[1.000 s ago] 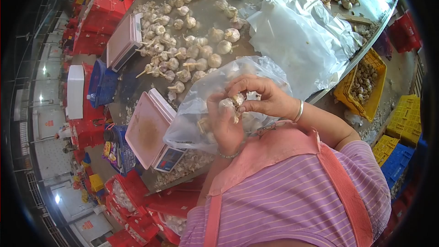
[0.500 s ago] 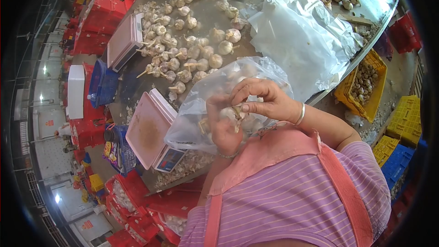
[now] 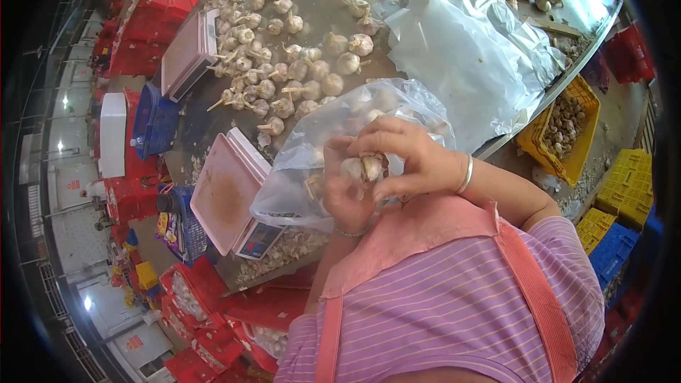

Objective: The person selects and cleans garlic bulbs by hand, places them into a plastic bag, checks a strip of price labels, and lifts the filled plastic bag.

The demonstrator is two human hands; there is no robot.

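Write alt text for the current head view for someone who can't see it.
A person's left hand and right hand hold a garlic bulb in front of a clear plastic bag. Loose garlic bulbs lie spread across a grey table near a pink-topped scale and a white plastic sheet.

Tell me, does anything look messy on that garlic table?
Yes: papery garlic skins lie scattered beside the nearer pink digital scale, like litter. Its pan also has a brownish smudge on otherwise pale pink.
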